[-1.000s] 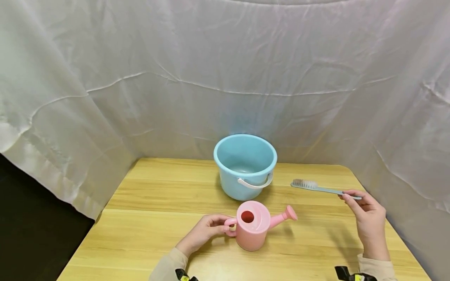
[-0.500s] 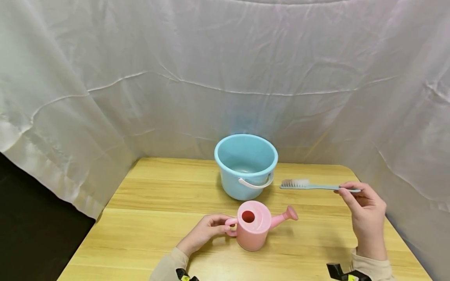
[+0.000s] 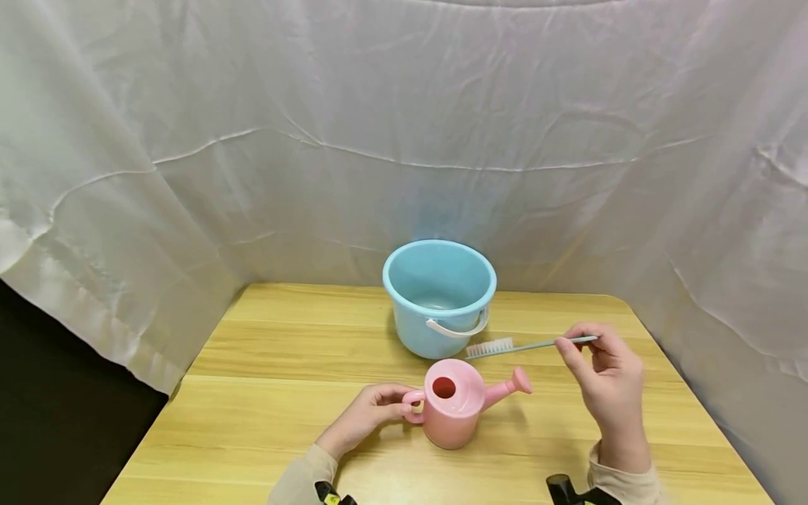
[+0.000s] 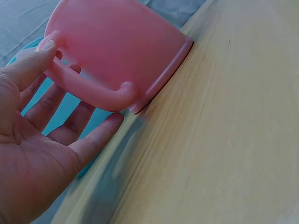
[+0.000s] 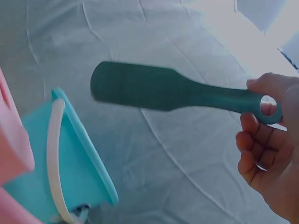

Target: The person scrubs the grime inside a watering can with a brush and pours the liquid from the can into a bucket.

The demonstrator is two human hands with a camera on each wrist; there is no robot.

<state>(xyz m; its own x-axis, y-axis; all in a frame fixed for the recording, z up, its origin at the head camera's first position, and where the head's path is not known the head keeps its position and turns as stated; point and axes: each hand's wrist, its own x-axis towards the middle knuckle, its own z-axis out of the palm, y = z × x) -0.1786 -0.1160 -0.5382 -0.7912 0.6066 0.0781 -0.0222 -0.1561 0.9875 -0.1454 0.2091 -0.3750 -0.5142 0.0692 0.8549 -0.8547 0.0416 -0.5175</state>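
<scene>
- what's the left hand (image 3: 371, 415) doing?
- pinching the watering can (image 3: 452, 414) by its handle. the can stands upright on the table (image 3: 284, 351), to that hand's right.
- and the right hand (image 3: 609, 382)?
- pinching the brush (image 3: 495, 347) near its handle's end. it reaches out to that hand's left, with the bucket (image 3: 419, 330) beyond, between both hands.

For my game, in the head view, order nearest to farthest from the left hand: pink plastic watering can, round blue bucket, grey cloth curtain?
1. Watering can: left hand holds its handle.
2. Bucket: behind the can.
3. Curtain: behind the bucket.
</scene>
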